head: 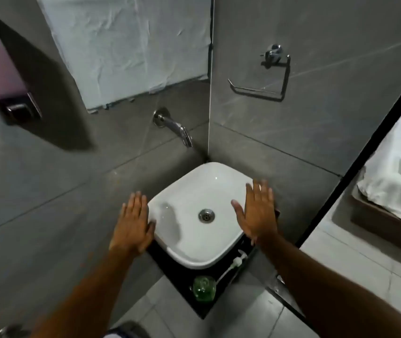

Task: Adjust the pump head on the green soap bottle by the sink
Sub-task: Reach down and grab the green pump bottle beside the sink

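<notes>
The green soap bottle (204, 288) stands on the black counter (182, 274) at the near edge of the white sink (221, 186). A white pump head with its tube (233, 262) lies on the counter to the right of the bottle, apart from the bottle's mouth. My left hand (133, 225) hovers flat over the sink's left rim, fingers spread, holding nothing. Over the sink's right rim, my right hand (258, 211) is equally flat and empty. Both hands are well above and beyond the bottle.
A chrome tap (175, 128) sticks out of the grey tiled wall above the sink. A chrome ring holder (262, 76) hangs on the right wall, a wall dispenser (1, 76) at far left. A black door frame (355, 167) borders the right side.
</notes>
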### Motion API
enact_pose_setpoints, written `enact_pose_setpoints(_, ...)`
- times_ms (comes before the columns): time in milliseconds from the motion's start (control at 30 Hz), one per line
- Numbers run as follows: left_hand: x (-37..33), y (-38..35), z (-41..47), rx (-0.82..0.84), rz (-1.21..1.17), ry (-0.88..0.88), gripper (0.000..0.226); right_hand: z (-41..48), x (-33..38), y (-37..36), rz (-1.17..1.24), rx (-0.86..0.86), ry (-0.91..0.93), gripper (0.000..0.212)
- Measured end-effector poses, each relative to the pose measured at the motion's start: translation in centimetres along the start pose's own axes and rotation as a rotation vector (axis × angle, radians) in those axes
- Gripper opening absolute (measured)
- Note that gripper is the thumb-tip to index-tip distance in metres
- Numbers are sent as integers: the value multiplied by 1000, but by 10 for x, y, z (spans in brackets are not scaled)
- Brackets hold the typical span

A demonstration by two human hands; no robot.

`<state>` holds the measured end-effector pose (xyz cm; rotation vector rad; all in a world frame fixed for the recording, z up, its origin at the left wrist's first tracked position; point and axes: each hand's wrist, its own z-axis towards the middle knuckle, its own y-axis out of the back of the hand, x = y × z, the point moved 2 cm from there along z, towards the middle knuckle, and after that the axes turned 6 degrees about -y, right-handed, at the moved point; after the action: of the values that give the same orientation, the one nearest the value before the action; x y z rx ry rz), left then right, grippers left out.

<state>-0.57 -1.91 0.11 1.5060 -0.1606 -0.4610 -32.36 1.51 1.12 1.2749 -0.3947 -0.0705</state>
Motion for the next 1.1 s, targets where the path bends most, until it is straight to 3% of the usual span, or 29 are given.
enact_pose_setpoints(167,-23,-97,-65,129,-164,88,90,-72,-27,-62,56,110,-295,45)
enact_pose_setpoints(233,-33,-129,-79,218,-164,144,90,-84,-35,-83,42,256,-443,36)
enact_pose_setpoints(333,-49,-169,-95,427,-189,201,98,-84,-42,-114,153,552,-695,46)
enact_pose_setpoints(433,-65,-188,-97,472,-305,259,106,-76,-45,-134,314,683,-868,56)
enact_pose_setpoints(700,-73,-204,-80,396,-620,360,105,-68,-49,-167,390,667,-1013,70)
enact_pose_setpoints(867,-78,-211,-79,368,-672,330,87,-65,-50,-178,392,644,-1081,66)
enact_pose_setpoints(1100,-74,-210,-80,288,-631,272,69,-71,-55,-186,729,619,-1174,48)
